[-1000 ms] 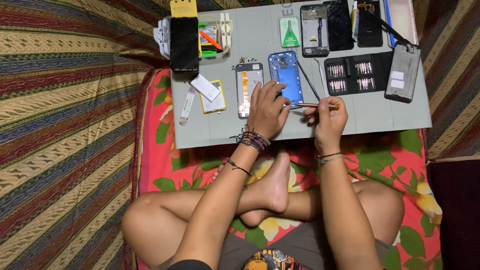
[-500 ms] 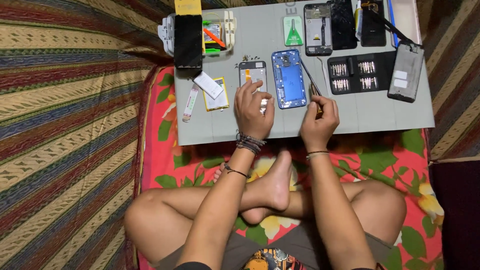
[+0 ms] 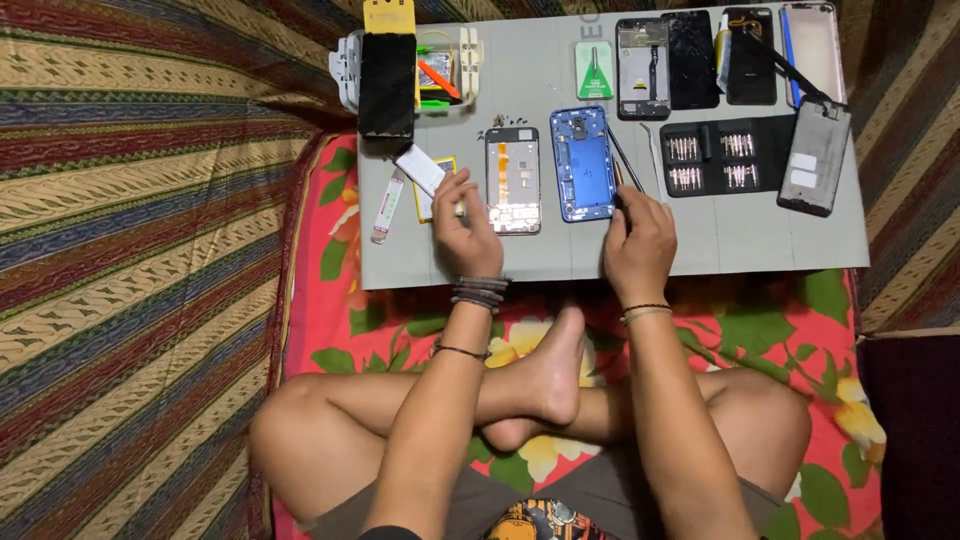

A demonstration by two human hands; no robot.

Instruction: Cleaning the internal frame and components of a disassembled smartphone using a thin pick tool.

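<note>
Frame (image 3: 513,180): opened phone frame on the grey mat (image 3: 600,255), its blue shell (image 3: 582,165) just right.
Left hand (image 3: 465,225): left of frame, fingers pinching a white part (image 3: 425,170).
Right hand (image 3: 638,240): right of shell, fingers pinching a tool (image 3: 625,160).
Progress: phone lies apart; reassembly looks undone.

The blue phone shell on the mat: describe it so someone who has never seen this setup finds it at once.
Start at the grey work mat across the person's knees. Near its middle two opened phone bodies lie side by side, just beyond the hands. The blue phone shell is the right one, by the right hand; it is the only bright blue piece, while its neighbour, the silver frame, is pale with an orange strip.
</note>
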